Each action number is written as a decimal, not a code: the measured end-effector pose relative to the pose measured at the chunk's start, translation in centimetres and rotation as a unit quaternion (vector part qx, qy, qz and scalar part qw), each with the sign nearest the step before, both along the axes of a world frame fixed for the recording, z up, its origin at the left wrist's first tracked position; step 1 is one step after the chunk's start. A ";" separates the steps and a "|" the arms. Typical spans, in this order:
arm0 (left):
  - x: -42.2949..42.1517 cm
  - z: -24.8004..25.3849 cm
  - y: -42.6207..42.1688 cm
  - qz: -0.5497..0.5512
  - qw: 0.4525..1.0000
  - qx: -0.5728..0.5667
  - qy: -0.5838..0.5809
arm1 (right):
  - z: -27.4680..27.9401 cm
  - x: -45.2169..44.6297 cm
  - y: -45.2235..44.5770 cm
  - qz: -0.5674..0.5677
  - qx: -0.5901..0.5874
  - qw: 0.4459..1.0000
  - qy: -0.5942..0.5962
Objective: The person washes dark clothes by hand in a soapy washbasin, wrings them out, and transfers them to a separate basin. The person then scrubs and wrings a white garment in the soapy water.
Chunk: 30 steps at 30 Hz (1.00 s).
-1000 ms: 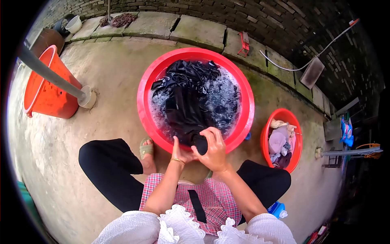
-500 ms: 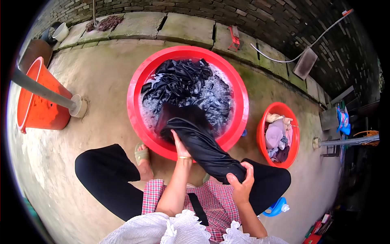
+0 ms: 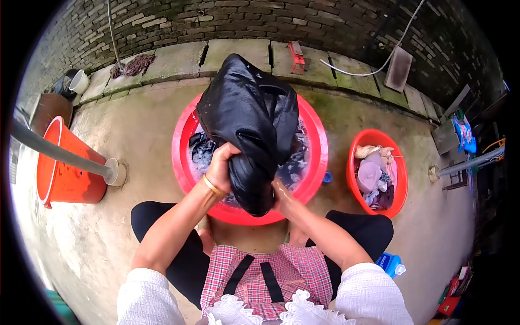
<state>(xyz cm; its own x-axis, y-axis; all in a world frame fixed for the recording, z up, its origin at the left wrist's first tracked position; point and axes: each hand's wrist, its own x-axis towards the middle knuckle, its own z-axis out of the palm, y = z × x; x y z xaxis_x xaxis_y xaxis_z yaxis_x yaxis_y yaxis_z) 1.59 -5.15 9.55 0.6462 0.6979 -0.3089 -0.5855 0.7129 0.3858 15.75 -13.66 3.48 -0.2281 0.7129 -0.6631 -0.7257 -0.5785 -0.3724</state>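
A wet, shiny black garment (image 3: pixel 246 114) is bunched up above the large red basin (image 3: pixel 317 157). My left hand (image 3: pixel 221 167) is closed round its left side, a gold bangle at the wrist. My right hand (image 3: pixel 280 196) is at the lower right of the bundle, its fingers mostly hidden behind the cloth. Inside the basin, soapy water (image 3: pixel 201 157) and dark clothes (image 3: pixel 203 145) show around the garment, which covers much of the view into it. Whether the garment's lower end touches the basin rim I cannot tell.
To the right stands a smaller red basin (image 3: pixel 402 189) of light and dark clothes (image 3: pixel 374 173). A blue bottle (image 3: pixel 387 264) is by my right knee. At left are an orange bucket (image 3: pixel 70 162) and a grey pole (image 3: pixel 65 151). Concrete slabs (image 3: pixel 233 57) line the brick wall (image 3: pixel 238 24).
The black garment has been lifted from low across my right knee to upright above the basin. Both hands have moved closer together on it, and my right hand has left the knee.
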 end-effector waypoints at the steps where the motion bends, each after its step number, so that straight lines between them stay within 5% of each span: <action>1: -0.3 -0.2 0.4 -0.021 0.999 0.037 0.015 | 0.4 -0.5 0.7 0.068 0.014 0.996 -0.048; 7: 0.5 -1.5 2.1 -0.085 0.996 0.027 0.028 | -3.4 -0.8 4.0 0.226 0.055 0.970 -0.066; 15: 3.2 -4.5 4.0 -0.109 0.988 0.035 0.102 | -10.6 0.0 4.8 0.343 0.058 0.929 0.125; 19: 4.6 -7.5 4.0 -0.041 0.998 -0.008 0.038 | -16.4 1.2 3.9 0.234 0.008 0.942 0.242; 20: 4.8 -6.8 3.9 -0.122 0.989 -0.028 -0.073 | -18.2 1.6 3.5 0.194 -0.011 0.941 0.278; 24: 6.5 -7.7 3.6 -0.032 0.991 -0.081 -0.101 | -23.2 3.5 0.8 0.071 -0.075 0.913 0.395; 26: 7.0 -7.8 3.6 0.034 0.991 -0.091 -0.090 | -22.1 3.6 -0.3 0.056 -0.081 0.907 0.410; 28: 7.4 -8.4 3.8 0.094 0.970 -0.169 -0.145 | -17.3 2.8 -1.6 -0.102 0.163 0.948 0.255; 29: 7.9 -8.8 3.7 0.125 0.962 -0.168 -0.175 | -18.1 1.2 -1.7 -0.115 0.117 0.973 0.164; 30: 8.3 -8.5 3.6 0.123 0.963 -0.168 -0.173 | -15.8 -0.3 -1.1 -0.145 0.132 0.944 0.266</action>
<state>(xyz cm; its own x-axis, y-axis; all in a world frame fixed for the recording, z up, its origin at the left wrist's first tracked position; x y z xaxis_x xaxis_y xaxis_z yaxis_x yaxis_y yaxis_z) 9.90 -1.59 1.05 0.5796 0.7410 -0.3391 -0.8042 0.5874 -0.0910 15.43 -14.78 -12.36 -0.2480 0.9209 -0.3007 -0.9643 -0.2644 -0.0144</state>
